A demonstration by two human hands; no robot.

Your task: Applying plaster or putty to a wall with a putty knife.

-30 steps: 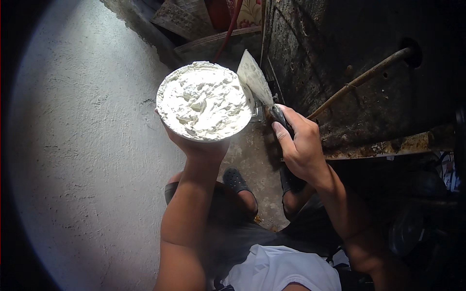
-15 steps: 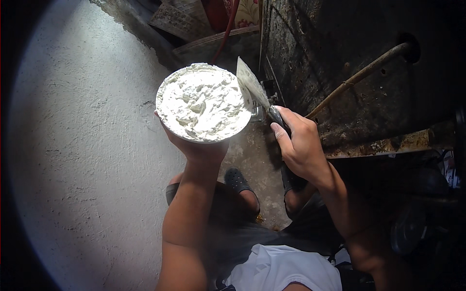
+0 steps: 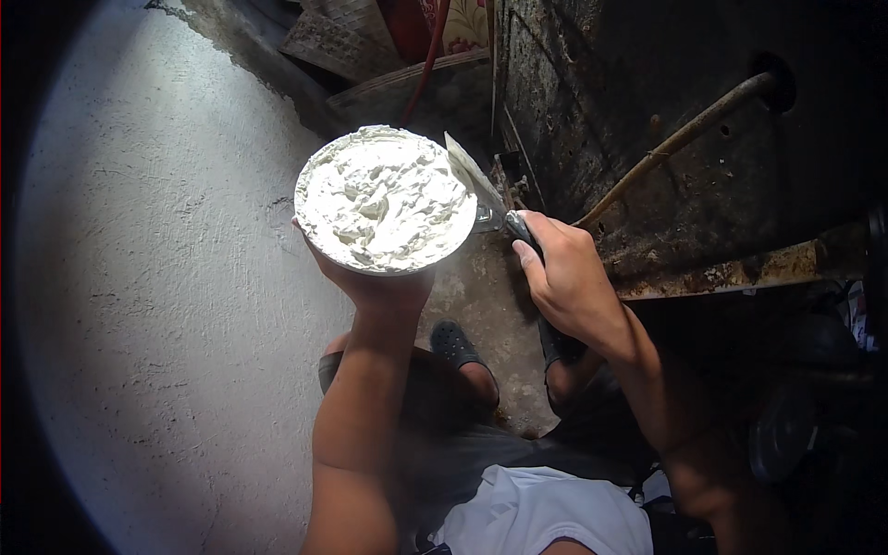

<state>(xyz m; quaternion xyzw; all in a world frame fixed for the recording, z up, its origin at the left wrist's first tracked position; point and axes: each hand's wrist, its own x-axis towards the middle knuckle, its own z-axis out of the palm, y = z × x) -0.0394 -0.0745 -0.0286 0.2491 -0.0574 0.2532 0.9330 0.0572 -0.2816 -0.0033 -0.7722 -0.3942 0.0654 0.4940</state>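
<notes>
A round tub (image 3: 375,270) filled to the top with thick white paste (image 3: 384,199) rests in my left hand (image 3: 375,291), which grips it from below and along its near left side; most of those fingers are hidden under the tub. My right hand (image 3: 569,277) is closed around the dark handle of a putty knife (image 3: 479,176). The knife's pale, coated blade is at the tub's right rim, tilted almost edge-on to me. Whether the blade touches the rim I cannot tell for sure. The paste has a rough, stirred surface with peaks and hollows.
A rough plastered wall (image 3: 176,305) runs down the left side. On the right stands a dark, rusty metal panel (image 3: 684,148) with a rod (image 3: 675,148) sticking out of it. A red hose (image 3: 430,69) hangs at the back. The concrete floor (image 3: 504,361) shows between my feet.
The putty knife has moved slightly down and left, and its blade has turned more edge-on against the tub's right rim. The tub stays nearly in place.
</notes>
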